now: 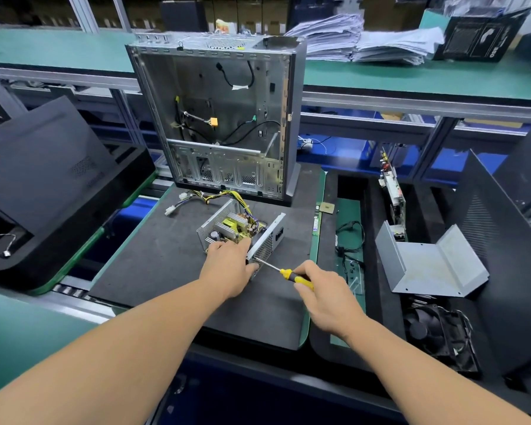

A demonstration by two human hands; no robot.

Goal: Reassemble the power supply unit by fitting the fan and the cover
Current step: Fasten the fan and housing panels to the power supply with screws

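The power supply unit sits w/ its top off on a dark, soft foam mat on the tabletop. It's a small silver metal box w/ holes punched in its walls. Inside are yellow blocks and other parts. A bunch of yellow and black wires runs out the back.

The left hand rests on the near corner of the box, fingers curled round its edge, gripping it. The right hand is clenched round the yellow handle of a screwdriver. The thin metal tip touches the mesh side near the corner.

The cover is a bent sheet of flat gray metal. It lies well apart, to the right. The fan is black, square, w/ round blades, just below the cover.

Behind the mat stands an open PC case, shiny metal, w/ loose cables inside.
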